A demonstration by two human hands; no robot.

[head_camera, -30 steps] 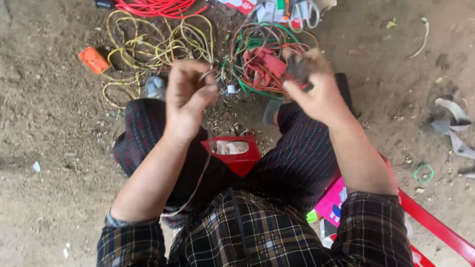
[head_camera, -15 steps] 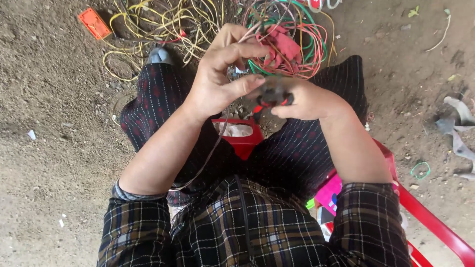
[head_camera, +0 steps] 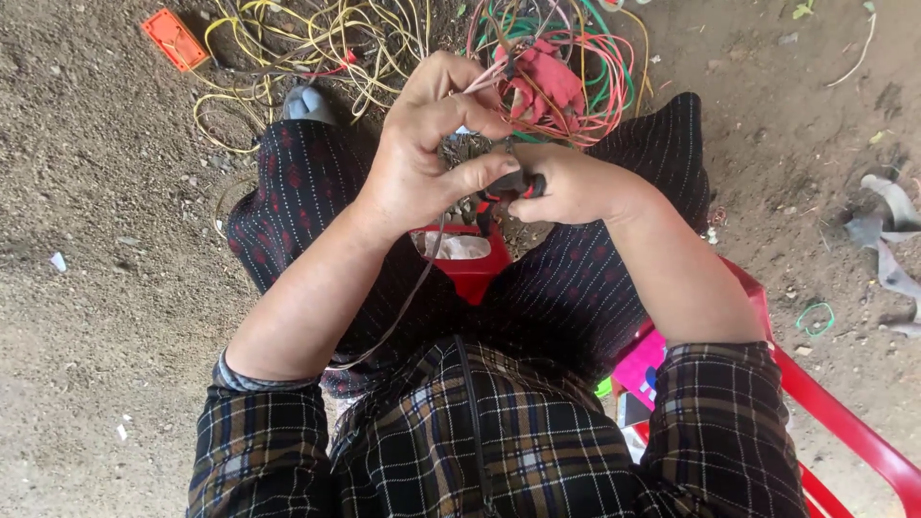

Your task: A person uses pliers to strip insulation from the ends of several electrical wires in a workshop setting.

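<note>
My left hand (head_camera: 422, 158) is closed on a thin pale wire (head_camera: 408, 297) that trails down over my lap. My right hand (head_camera: 566, 187) grips a small dark tool with red handles (head_camera: 508, 187); its tip meets the left thumb and the wire. Both hands are together above a small red container (head_camera: 475, 264) between my knees, which holds pale scraps. Beyond the hands lies a tangle of yellow wires (head_camera: 317, 43) and a bundle of red and green wires (head_camera: 566, 77) on the dirt.
An orange block (head_camera: 175, 38) lies on the dirt at the far left. A red plastic seat edge (head_camera: 844, 422) runs at lower right, with a pink item (head_camera: 643, 369) beside my leg. Grey scraps (head_camera: 887, 230) and a green ring (head_camera: 815, 318) lie at the right.
My hands came down and together from being raised apart. The view has shifted, and the tool now meets the wire in the left hand.
</note>
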